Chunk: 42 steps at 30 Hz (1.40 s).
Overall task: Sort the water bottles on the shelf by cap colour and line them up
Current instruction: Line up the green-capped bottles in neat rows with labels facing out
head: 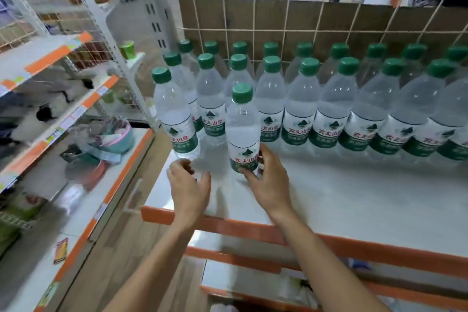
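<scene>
Two rows of clear water bottles with green caps (306,99) stand along the back of the white shelf (354,192). One green-capped bottle (242,124) stands apart in front of the rows; my right hand (268,177) grips its lower label from the right. Another green-capped bottle (174,114) stands at the left end, near the shelf's left edge. My left hand (188,185) hovers just below that bottle's base, fingers curled and apart, holding nothing. Every cap in view is green.
An orange strip (253,228) edges the shelf front, and lower shelves show beneath it. A wire grid (304,30) with a brown board backs the bottles. A neighbouring shelf unit (63,121) on the left holds plush toys and a basket.
</scene>
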{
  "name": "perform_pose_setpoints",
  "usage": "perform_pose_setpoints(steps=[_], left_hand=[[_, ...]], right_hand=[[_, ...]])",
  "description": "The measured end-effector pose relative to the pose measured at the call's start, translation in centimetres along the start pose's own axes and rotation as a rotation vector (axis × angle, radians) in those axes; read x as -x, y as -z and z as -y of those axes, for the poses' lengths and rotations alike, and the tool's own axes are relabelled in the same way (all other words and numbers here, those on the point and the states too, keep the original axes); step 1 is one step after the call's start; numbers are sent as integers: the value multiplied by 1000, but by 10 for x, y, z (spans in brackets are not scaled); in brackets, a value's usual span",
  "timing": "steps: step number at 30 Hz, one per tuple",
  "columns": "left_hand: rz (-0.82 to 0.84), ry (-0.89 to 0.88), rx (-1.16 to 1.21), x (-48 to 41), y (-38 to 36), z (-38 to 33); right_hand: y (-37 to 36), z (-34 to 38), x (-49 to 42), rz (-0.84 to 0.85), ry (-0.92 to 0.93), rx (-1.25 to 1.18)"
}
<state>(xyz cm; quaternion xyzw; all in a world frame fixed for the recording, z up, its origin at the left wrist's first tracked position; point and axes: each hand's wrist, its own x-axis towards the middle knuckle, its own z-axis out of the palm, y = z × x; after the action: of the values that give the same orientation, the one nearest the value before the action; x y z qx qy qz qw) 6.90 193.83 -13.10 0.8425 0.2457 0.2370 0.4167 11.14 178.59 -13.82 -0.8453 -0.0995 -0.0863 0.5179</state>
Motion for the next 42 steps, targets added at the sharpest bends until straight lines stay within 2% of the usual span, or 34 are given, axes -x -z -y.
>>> perform_pose_setpoints(steps=[4,9,15,25,30,33,35,37,39,42], left_hand=[[-3,41,49,-33,12,15],[156,-110,189,-64,13,29],[58,-132,143,-75,10,37],[28,-163,130,-74,8,41],[58,-157,146,-70,11,39],[-37,-147,92,-57,11,31],[-152,-229,91,-42,11,20],[-187,-393,101,-26,6,8],[-142,-567,86,-14,-2,-4],[-12,-737,24,0,-21,-23]], right_hand=[[-30,12,-12,1,22,47],[-62,25,-27,19,24,116],[-83,35,-28,-99,25,181],[-94,43,-21,-197,-3,212],[-93,44,-21,-179,-16,210],[-87,44,-20,-144,-29,120],[-79,43,-14,-132,-28,51],[-66,39,-5,-138,3,63],[-47,35,2,-171,56,123],[-12,24,11,-248,78,241]])
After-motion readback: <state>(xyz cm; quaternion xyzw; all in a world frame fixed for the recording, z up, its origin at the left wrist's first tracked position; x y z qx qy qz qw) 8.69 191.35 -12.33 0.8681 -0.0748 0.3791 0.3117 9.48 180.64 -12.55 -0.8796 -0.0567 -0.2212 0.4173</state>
